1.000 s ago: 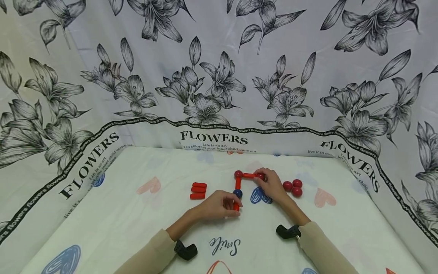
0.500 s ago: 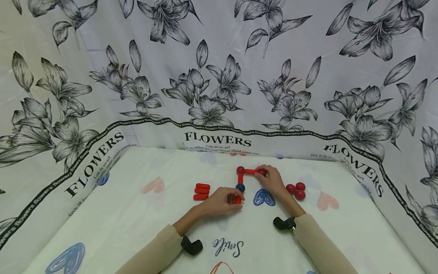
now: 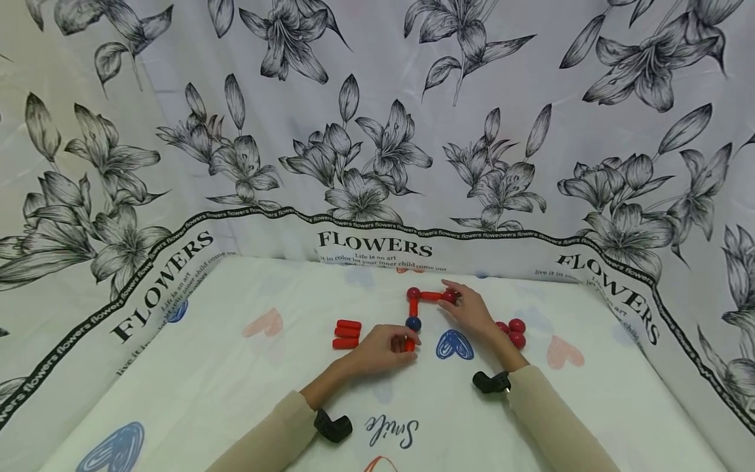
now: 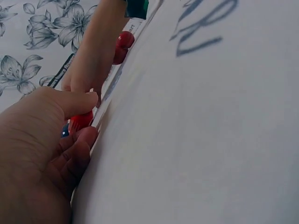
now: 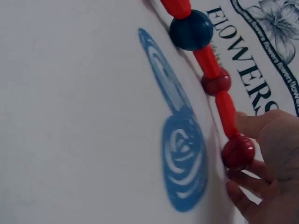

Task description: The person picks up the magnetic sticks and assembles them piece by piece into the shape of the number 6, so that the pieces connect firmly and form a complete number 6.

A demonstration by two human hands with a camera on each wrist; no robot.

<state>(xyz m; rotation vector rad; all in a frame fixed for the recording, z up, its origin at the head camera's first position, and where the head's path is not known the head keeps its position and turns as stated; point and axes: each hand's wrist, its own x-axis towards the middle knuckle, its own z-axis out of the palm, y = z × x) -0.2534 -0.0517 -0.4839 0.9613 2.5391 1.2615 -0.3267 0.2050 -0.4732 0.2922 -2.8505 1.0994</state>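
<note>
Gripping the near red rod (image 3: pixel 409 344) between thumb and curled fingers, the left hand (image 3: pixel 380 347) sits at the near end of a joined chain, towards the table's (image 3: pixel 265 387) near edge; its fingers hide the rod's lower end, so I cannot tell whether anything is fixed there. The right hand (image 3: pixel 472 316) has thumb and fingers closed about the end red ball (image 5: pixel 238 152), at the chain's far right.

Between the hands the chain makes a corner: from the near rod through the blue ball (image 3: pixel 413 324) and middle red rod (image 3: pixel 413 307) it points at the table's far edge, then at the corner red ball (image 3: pixel 413 294) turns so that the last red rod (image 3: pixel 430 296) runs along that edge.

Three loose red rods (image 3: pixel 347 332) lie beside the left hand, towards the left edge, roughly parallel with the far edge. Three loose red balls (image 3: pixel 517 339) cluster towards the right edge, nearer the right hand, partly behind its wrist.
</note>
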